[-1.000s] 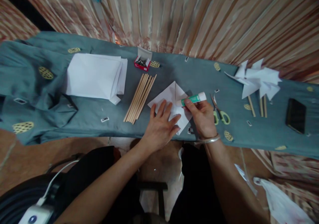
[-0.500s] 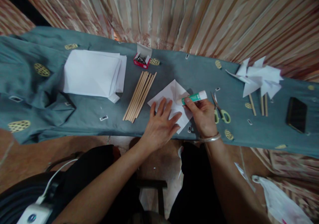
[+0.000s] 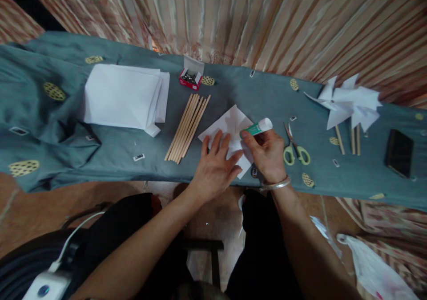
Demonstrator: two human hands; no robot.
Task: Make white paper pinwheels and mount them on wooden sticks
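A white paper square (image 3: 230, 124), cut along its creases, lies on the grey-blue cloth (image 3: 113, 153) at the table's front edge. My left hand (image 3: 216, 166) lies flat on its near part with fingers spread, pinning it down. My right hand (image 3: 267, 153) grips a green and white glue stick (image 3: 257, 127), tilted, with its tip touching the paper near the centre. A silver bangle circles my right wrist.
Several wooden sticks (image 3: 187, 128) lie left of the paper, a stack of white sheets (image 3: 123, 96) further left, a small red box of pins (image 3: 190, 79) behind. Green-handled scissors (image 3: 295, 148), finished paper pinwheels (image 3: 348, 104) and a black phone (image 3: 399, 152) are to the right.
My right hand has drawn the glue stick a little to the left over the paper, toward its centre. My left hand has stayed flat on the sheet.
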